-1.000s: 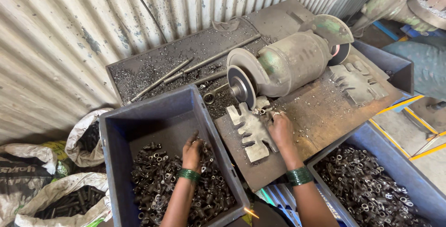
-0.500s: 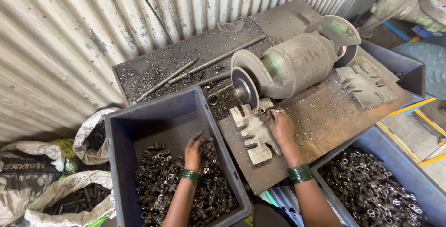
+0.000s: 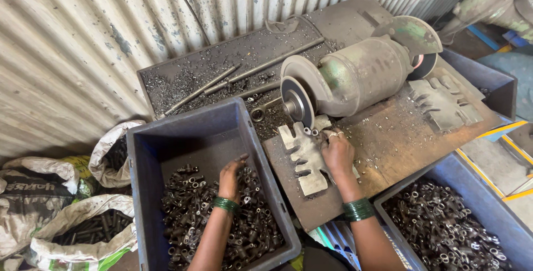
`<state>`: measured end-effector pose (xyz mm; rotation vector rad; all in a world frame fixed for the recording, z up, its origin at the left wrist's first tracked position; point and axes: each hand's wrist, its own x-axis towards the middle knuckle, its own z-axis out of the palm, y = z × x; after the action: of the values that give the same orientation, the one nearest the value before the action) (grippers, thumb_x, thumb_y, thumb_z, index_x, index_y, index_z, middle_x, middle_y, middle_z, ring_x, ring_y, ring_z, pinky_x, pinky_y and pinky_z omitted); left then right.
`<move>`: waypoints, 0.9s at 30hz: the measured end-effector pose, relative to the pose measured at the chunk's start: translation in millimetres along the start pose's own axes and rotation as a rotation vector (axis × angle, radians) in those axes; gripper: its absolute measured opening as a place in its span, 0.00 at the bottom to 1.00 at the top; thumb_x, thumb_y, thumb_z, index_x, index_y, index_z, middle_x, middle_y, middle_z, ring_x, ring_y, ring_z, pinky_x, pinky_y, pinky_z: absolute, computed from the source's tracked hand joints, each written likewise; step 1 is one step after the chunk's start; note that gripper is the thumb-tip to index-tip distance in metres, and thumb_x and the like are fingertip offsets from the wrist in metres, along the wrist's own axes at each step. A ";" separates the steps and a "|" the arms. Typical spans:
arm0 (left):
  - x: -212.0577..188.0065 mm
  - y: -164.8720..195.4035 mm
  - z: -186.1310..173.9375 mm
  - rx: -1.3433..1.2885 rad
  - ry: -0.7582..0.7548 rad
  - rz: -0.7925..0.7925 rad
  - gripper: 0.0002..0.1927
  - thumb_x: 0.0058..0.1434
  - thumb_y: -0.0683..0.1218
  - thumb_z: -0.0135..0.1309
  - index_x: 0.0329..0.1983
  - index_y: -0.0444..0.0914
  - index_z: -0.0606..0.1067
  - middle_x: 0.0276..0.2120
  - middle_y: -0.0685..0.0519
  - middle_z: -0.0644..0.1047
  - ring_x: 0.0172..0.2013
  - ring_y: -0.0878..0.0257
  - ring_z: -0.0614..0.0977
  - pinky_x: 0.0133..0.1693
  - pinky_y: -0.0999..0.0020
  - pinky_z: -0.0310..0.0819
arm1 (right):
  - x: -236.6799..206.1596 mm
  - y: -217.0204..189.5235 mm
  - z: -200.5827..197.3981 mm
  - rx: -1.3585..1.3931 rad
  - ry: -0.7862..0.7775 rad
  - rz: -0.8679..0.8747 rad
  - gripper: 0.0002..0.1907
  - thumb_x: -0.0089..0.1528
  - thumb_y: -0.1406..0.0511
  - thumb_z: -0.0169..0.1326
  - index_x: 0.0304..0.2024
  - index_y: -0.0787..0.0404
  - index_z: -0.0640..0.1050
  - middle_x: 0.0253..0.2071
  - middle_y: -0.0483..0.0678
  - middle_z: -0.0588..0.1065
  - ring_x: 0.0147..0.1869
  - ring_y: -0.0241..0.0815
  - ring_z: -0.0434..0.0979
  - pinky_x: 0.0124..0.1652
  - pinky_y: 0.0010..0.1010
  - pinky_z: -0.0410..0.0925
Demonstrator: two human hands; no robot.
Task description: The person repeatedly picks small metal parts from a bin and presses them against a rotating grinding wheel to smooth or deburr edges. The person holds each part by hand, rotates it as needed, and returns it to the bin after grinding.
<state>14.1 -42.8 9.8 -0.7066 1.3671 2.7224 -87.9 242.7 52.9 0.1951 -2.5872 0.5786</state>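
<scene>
The right hand point(image 3: 337, 152) pinches a small metal part point(image 3: 327, 134) on a notched plate point(image 3: 304, 157), just beside the grinding wheel point(image 3: 295, 102). The left hand point(image 3: 230, 176), fingers curled loosely, digs into parts in a blue bin point(image 3: 183, 138). Holding the part firmly, fingertips clear of the wheel, seems wise.

free: bare bench plate point(image 3: 400, 138) right of right hand point(image 3: 336, 152) | blocked: grinding wheel point(image 3: 292, 100) — just ahead
</scene>
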 end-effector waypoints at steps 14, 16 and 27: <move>0.7 -2.3 5.6 -0.050 -0.063 -0.052 0.20 0.66 0.42 0.48 0.61 0.37 0.67 0.36 0.48 0.80 0.32 0.58 0.85 0.26 0.69 0.77 | -24.8 8.7 -11.7 0.075 0.205 -0.394 0.16 0.47 0.69 0.67 0.39 0.59 0.83 0.38 0.53 0.78 0.44 0.56 0.79 0.46 0.45 0.73; -1.7 -5.1 5.0 -0.064 -0.023 -0.073 0.14 0.66 0.43 0.51 0.55 0.36 0.69 0.34 0.46 0.82 0.30 0.57 0.85 0.24 0.68 0.77 | -22.0 9.0 -10.2 0.113 0.137 -0.317 0.14 0.49 0.68 0.66 0.39 0.60 0.82 0.40 0.54 0.79 0.46 0.56 0.80 0.46 0.43 0.73; -2.8 -7.0 2.3 -0.254 0.005 -0.113 0.18 0.67 0.47 0.42 0.47 0.30 0.76 0.33 0.44 0.81 0.30 0.55 0.86 0.27 0.70 0.80 | 9.0 2.5 -8.1 0.304 -0.193 0.308 0.16 0.49 0.60 0.71 0.33 0.63 0.83 0.29 0.54 0.82 0.31 0.44 0.82 0.36 0.34 0.73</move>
<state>17.2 -36.2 6.8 -0.7775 0.9579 2.8321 -93.0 248.1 62.8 -0.0549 -2.7217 1.1163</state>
